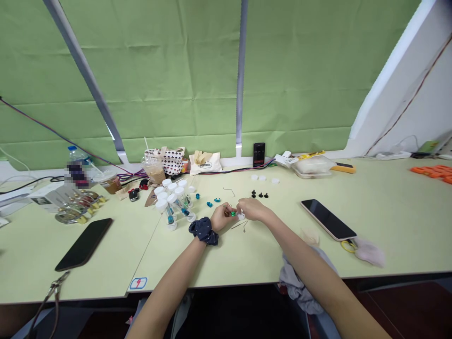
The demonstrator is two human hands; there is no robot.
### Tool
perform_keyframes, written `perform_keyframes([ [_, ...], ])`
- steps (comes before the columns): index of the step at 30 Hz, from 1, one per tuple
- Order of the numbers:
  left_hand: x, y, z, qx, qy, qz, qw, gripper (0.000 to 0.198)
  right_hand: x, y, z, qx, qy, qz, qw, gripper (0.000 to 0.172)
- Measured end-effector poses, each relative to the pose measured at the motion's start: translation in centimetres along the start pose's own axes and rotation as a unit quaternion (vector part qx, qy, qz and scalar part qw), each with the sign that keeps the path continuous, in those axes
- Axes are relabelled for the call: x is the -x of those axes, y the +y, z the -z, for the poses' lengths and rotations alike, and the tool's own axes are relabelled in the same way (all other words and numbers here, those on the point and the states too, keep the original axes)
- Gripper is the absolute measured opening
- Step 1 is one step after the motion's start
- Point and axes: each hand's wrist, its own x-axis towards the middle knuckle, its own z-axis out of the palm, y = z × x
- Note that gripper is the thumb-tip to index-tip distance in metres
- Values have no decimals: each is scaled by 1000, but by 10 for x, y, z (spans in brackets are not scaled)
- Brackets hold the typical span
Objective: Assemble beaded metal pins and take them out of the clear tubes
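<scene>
My left hand (221,216), with a dark dotted scrunchie (205,230) at its wrist, pinches a small shiny green part (233,213). Close against it, my right hand (252,209) has its fingers pressed together above a small white round piece (241,216); whatever it grips is hidden. Thin bent metal wires (244,227) lie on the table just below the hands, and another bent wire (230,191) lies beyond them. Small teal parts (209,204) are scattered left of my left hand. Black small parts (260,195) stand beyond my right hand.
Several clear tubes with white caps (172,200) stand at the left. White caps (262,178) lie farther back. Phones (328,219) rest on both sides, one dark phone (84,244) at left. Drink cups (154,170), a plastic container (312,167) and orange pieces (432,171) line the back.
</scene>
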Motion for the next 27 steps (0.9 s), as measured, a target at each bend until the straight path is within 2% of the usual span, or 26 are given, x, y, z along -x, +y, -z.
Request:
perform_keyframes([
  [6, -2, 1, 11, 48, -1, -4, 999, 38, -4, 9, -4, -57, 87, 1, 995, 23],
  [12, -1, 0, 21, 94, 3, 20, 995, 43, -8, 12, -6, -170, 160, 13, 972, 22],
  [18, 0, -1, 23, 161, 20, 49, 985, 50, -11, 8, -9, -246, 189, 51, 949, 26],
  [27, 0, -1, 22, 151, 65, 36, 986, 45, -14, 7, -13, -271, 192, 59, 941, 30],
])
